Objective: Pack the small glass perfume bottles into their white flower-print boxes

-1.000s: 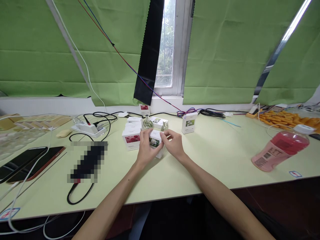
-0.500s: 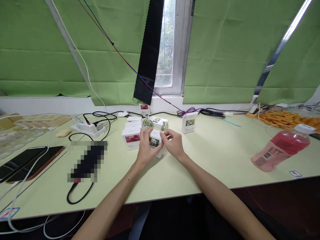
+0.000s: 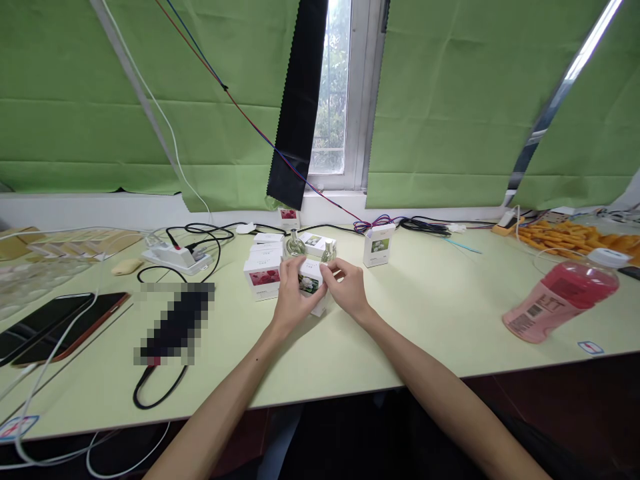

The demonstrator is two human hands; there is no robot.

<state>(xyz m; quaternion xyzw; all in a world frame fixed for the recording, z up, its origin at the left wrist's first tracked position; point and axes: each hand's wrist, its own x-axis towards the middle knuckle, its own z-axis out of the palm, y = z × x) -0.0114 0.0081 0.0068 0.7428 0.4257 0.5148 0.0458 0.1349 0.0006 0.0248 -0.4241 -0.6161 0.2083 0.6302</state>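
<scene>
A small white perfume box (image 3: 309, 283) with a white-flower picture stands on the table in front of me. My left hand (image 3: 291, 295) is wrapped round its left and near sides. At its upper right edge, my right hand (image 3: 347, 287) has thumb and forefinger bent together against the box. Just behind stand a clear glass perfume bottle (image 3: 295, 245) and a second bottle (image 3: 329, 252), partly covered by my right fingers. To the left are white boxes, the front one a box with a red-flower picture (image 3: 263, 277). My hands cover part of the held box.
Another white box (image 3: 379, 245) stands to the right, and one box lies flat (image 3: 318, 244) behind the bottles. A pink drink bottle (image 3: 563, 293) is near the right edge. Phones (image 3: 65, 328), a power strip (image 3: 180, 256) and cables occupy the left.
</scene>
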